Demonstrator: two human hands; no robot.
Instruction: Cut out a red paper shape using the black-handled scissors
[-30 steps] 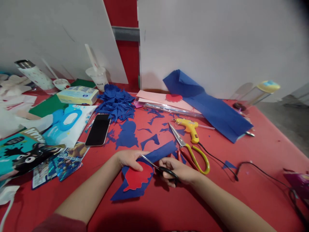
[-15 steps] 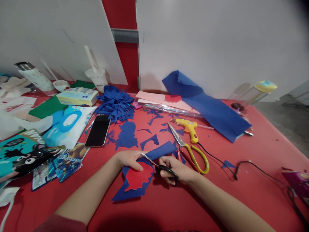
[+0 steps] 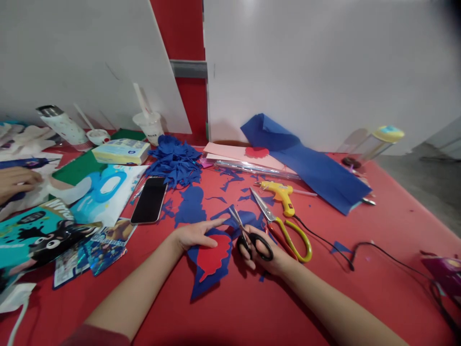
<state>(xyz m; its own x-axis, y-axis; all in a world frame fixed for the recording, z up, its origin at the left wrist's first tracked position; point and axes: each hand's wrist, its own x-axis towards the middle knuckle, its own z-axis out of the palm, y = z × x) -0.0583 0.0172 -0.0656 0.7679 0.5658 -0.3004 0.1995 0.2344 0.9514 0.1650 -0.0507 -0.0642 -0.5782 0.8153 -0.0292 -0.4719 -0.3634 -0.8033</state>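
My left hand (image 3: 197, 235) pinches a red scalloped cutout (image 3: 213, 257) together with the dark blue sheet (image 3: 201, 287) beneath it, thumb on top of the red piece. In my right hand (image 3: 261, 250) are black-handled scissors (image 3: 245, 234), their blades slightly parted and pointing up and away, just right of the blue sheet. A loose blue strip (image 3: 248, 218) lies behind the scissors. Larger scissors with red and yellow handles (image 3: 293, 238) rest right of my right hand.
A yellow glue gun (image 3: 283, 193) with a black cord, a phone (image 3: 149, 200), a heap of blue scraps (image 3: 175, 161) and a long blue sheet (image 3: 313, 166) surround the work. Another person's hand (image 3: 18, 182) is at far left, near snack packs.
The black scissors have come away from the blue sheet and their blades point more upward. The blue strip is down on the table. Another person's hand has appeared at left.
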